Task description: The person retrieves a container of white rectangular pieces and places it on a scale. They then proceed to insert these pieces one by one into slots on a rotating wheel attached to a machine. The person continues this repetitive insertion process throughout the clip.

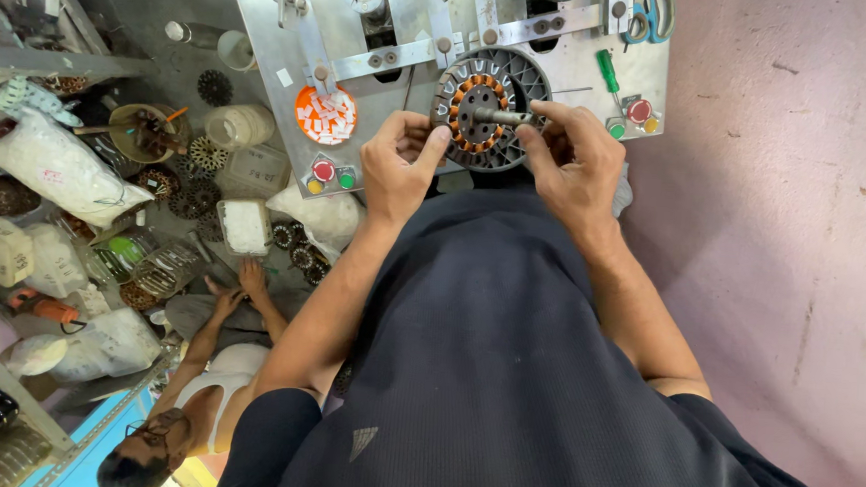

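- The stator (489, 107), a round grey disc with orange copper windings around its middle and a short metal shaft sticking out of the centre, is held up against the front edge of the metal workbench (565, 56).
- The left hand (403, 166) grips the stator's lower left rim, with the thumb lying across the edge and the fingers curled shut behind it.
- The right hand (578, 162) closes on the stator's right side, thumb and forefinger pinching the tip of the shaft.
- Just right of the stator, a green-handled screwdriver (609, 74) lies on the workbench, with red and green push buttons (633, 115) beside it.
- Left of the stator sits an orange dish of small white pieces (326, 115), and below that another pair of red and green buttons (332, 174).
- Well below and left of the stator, another person's hands (235, 287) reach among more stators on the floor.
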